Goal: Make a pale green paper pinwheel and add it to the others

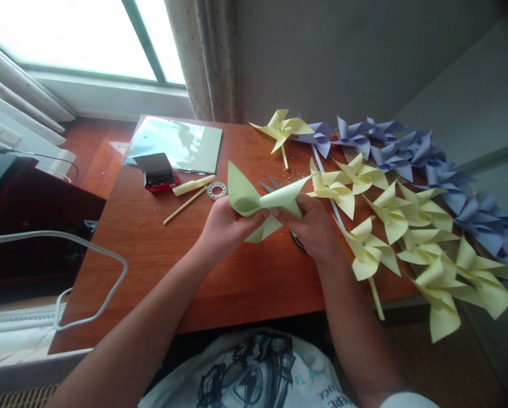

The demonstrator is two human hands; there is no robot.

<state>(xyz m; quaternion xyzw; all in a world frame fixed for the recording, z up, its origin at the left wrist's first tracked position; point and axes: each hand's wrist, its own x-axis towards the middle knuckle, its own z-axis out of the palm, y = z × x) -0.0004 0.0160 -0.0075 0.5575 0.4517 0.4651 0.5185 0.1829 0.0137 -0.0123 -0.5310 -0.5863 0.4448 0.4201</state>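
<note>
A pale yellow-green paper pinwheel (248,197) is held up over the desk between my two hands. My left hand (225,222) grips its left side, the thumb pressed near the middle. On the other side my right hand (311,222) pinches it, thumb tip close to the left thumb. The blades curl toward the centre, which my thumbs partly cover. Behind the pinwheel, scissors (271,182) lie on the desk, blades showing and most of the handle hidden by my right hand.
Finished yellow pinwheels (390,212) and purple pinwheels (407,150) crowd the desk's right side. To the left are a red box of small dark pieces (160,180), a tape roll (217,191), a thin paper stick (185,205), rolled yellow paper (193,185) and a glossy folder (211,148).
</note>
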